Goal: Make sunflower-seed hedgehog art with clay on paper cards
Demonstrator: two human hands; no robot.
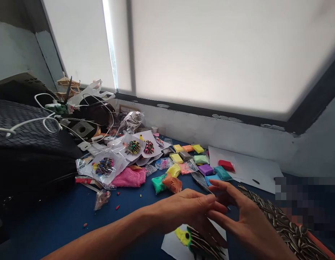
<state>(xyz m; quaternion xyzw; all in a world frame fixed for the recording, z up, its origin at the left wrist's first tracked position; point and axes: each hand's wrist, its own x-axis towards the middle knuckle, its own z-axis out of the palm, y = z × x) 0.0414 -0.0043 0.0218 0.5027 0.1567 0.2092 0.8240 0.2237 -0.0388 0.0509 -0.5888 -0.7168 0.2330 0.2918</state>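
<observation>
My left hand (187, 209) reaches across from the left, fingers stretched out, with nothing visible in it. My right hand (244, 216) faces it, thumb and fingers apart and curved; its thumb overlaps the left fingers in view, and I cannot tell if they touch. Below them lies a white paper (170, 243) with a clay figure: a yellow clay head (183, 236) with a dark eye, a green edge, and rows of striped sunflower seeds (204, 243) as its body. My left fingers partly cover it. Loose sunflower seeds (281, 222) fill an orange-edged tray beside my right hand.
Coloured clay packets (205, 169) lie across the blue table (135, 224). Further left are finished seed figures (133, 147) on paper, a pink cloth (129, 177) and a black woven case (29, 133) with white cables. A white sheet (254, 168) bears a red packet (226, 165).
</observation>
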